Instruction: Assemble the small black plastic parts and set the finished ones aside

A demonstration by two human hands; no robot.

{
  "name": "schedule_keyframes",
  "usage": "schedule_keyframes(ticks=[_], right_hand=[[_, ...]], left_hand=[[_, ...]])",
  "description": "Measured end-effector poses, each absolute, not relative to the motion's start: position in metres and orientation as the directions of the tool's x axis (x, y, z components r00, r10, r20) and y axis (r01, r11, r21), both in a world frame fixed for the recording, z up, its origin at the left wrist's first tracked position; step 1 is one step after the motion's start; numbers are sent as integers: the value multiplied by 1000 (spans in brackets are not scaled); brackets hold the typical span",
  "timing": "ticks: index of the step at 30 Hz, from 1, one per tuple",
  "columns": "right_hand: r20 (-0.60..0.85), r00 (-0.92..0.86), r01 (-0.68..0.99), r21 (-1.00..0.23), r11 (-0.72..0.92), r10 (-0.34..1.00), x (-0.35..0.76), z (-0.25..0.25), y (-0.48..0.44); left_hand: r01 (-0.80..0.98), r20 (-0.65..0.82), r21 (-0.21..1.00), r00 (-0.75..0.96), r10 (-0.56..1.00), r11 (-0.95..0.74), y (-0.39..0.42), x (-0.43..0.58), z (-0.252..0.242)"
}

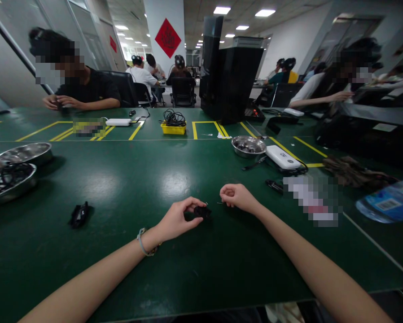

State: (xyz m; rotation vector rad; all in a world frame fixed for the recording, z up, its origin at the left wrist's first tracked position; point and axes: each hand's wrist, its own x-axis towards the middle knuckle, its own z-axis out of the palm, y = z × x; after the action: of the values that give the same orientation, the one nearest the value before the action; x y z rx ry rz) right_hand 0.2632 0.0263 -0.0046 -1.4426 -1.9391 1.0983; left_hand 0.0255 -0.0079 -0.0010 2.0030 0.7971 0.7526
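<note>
My left hand [181,218], with a bracelet at its wrist, grips a small black plastic part [202,212] between thumb and fingers, just above the green tabletop. A tiny light-coloured bit shows at the part's upper edge. To the right, my right hand [238,197] is closed in a pinch. From its fingertips a thin, pale metal pin-like piece [219,202] points left toward the black part, with a small gap between them. What exactly the piece is, I cannot make out. Another black plastic part [79,215] lies on the table, left of my left hand.
Metal bowls [41,153] stand at the left, one with black cables. Ahead are a yellow tray [173,129] of cables and a bowl [248,150] of small dark parts. At right lie a white power bank [282,157] and a plastic bottle [390,202]. Co-workers sit across the table.
</note>
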Motion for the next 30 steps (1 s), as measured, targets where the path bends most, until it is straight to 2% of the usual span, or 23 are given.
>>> schedule_keyframes(ticks=[3, 7, 10, 14, 30], right_hand=[[-43, -311, 481, -869, 118, 949, 262, -5, 25], [83, -347, 495, -829, 258, 934, 260, -3, 21], [172, -387, 475, -805, 355, 906, 257, -2, 16], [226, -429, 450, -786, 424, 875, 249, 0, 8], [254, -513, 490, -698, 523, 820, 230, -6, -4]], left_hand=[[356, 217, 761, 648, 730, -542, -9, 25, -4], [434, 249, 622, 679, 690, -651, -11, 27, -7], [454, 267, 579, 678, 684, -677, -10, 30, -8], [483, 245, 565, 677, 695, -669, -8, 32, -8], [473, 219, 610, 671, 709, -636, -5, 31, -10]])
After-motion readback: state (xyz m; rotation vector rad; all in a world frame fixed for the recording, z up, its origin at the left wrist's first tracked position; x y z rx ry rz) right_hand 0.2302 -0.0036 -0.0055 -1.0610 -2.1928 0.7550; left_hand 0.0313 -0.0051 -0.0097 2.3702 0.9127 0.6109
